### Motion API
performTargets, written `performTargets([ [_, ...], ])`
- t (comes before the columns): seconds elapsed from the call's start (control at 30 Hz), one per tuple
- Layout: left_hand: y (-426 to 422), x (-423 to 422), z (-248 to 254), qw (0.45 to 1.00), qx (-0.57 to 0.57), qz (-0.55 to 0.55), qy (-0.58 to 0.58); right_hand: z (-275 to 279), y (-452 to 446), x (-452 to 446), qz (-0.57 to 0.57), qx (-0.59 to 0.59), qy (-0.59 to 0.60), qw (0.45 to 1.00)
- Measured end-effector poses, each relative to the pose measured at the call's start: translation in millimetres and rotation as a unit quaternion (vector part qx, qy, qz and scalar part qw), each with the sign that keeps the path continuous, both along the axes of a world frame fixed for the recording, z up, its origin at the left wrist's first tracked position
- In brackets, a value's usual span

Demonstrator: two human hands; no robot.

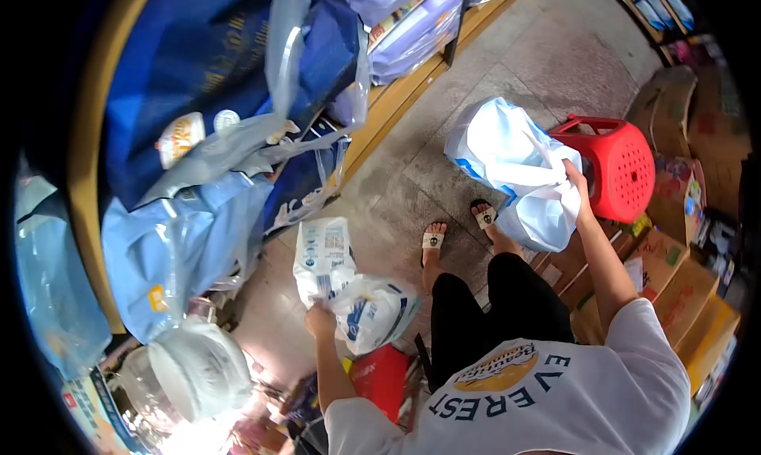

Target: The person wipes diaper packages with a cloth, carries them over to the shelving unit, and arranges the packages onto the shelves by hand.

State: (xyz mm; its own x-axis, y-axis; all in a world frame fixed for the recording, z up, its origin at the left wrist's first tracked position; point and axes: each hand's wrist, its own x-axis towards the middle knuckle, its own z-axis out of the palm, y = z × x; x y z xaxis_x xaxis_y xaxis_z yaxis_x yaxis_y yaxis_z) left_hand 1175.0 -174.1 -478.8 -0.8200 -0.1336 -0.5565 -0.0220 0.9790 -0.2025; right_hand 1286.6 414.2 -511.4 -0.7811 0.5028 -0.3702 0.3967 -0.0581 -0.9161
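Note:
My right hand (pixel 577 187) is closed on the gathered top of a white plastic bag (pixel 507 142) with blue edges. The bag hangs bulging above the floor, beside a red plastic stool (pixel 614 170). My left hand (pixel 320 320) grips the plastic of a white pack with blue print (pixel 376 316), its fingers partly hidden. Touching that pack is another white pack (pixel 323 253) with small print and a square code. I cannot tell whether both packs are joined in one wrapper.
At left, a wooden-edged shelf (pixel 412 82) holds dark blue bags (pixel 198 59), light blue bags (pixel 190 233) and lilac packs (pixel 416 35) in clear plastic. Cardboard boxes (pixel 666 265) are stacked at right. A red bag or box (pixel 380 380) and a white round bundle (pixel 198 368) lie low at left.

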Motion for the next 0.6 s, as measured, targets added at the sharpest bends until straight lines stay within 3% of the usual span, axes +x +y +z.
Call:
performTargets([
  [0.13, 18, 6, -34, 0.995, -0.005, -0.051, 0.090, -11, 8, -12, 0.037, -0.005, -0.009, 0.999],
  [0.2, 28, 0, -41, 0.977, 0.095, -0.136, 0.136, -31, 17, -8, 0.029, -0.030, -0.019, 0.999],
  [0.3, 50, 4, -57, 0.989, 0.095, -0.061, 0.091, -48, 19, -8, 0.036, 0.010, -0.017, 0.999],
  [0.37, 73, 5, -77, 0.981, 0.152, -0.035, 0.115, -46, 21, -14, 0.078, 0.083, -0.026, 0.993],
  [0.47, 110, -5, -101, 0.971, 0.184, 0.000, 0.150, -47, 24, -17, 0.094, 0.074, -0.014, 0.993],
  [0.53, 132, -23, -106, 0.973, 0.134, -0.078, 0.171, -49, 26, -16, 0.048, 0.015, -0.039, 0.998],
  [0.6, 137, -48, -119, 0.972, 0.112, -0.130, 0.159, -50, 30, -10, 0.060, 0.030, -0.056, 0.996],
])
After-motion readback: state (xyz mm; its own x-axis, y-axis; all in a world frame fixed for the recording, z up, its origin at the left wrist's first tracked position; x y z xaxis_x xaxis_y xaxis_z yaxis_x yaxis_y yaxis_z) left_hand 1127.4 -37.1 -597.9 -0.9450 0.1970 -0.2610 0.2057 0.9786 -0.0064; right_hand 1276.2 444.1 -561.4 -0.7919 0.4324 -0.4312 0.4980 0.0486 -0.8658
